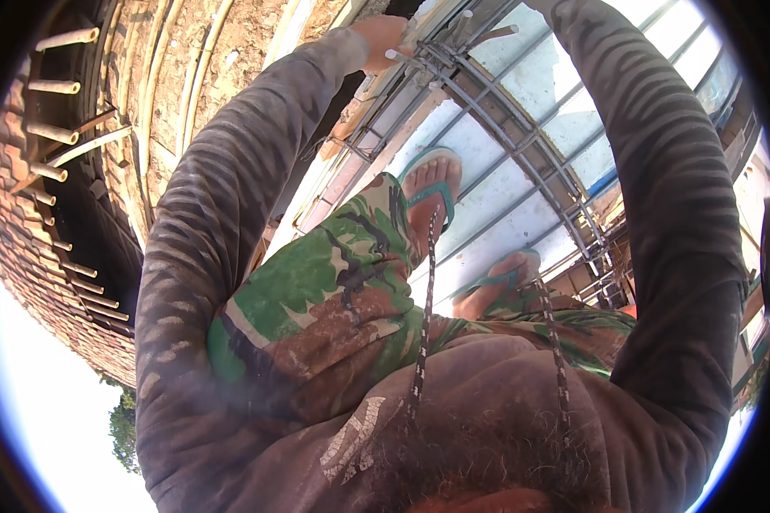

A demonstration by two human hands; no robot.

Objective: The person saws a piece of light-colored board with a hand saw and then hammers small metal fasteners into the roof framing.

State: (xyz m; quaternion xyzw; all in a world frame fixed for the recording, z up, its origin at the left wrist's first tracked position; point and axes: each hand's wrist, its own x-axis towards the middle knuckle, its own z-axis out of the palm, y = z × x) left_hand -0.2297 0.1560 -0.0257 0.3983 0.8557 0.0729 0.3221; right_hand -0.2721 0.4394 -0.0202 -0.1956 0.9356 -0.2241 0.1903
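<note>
My left hand (pixel 381 41) is at the top, against the edge of a wooden board (pixel 419 26) beside jutting steel bar ends. Its fingers are hidden or too unclear to read, so I cannot make out a grip. My right sleeve (pixel 650 111) runs up to the top edge of the picture, and the hand beyond it is cut off. Between my arms lies a grid of tied steel reinforcing bars (pixel 522 141) over pale sheets (pixel 496 184). My feet, in green flip-flops (pixel 441 190), are on those sheets among the bars.
To the left is a tiled roof edge (pixel 26 282) with several projecting wooden poles (pixel 53 132). Long, thin poles or hoses (pixel 158 77) lie along a rough earthen-coloured surface near it. A dark gap runs below the roof. Tree foliage (pixel 124 432) shows at lower left.
</note>
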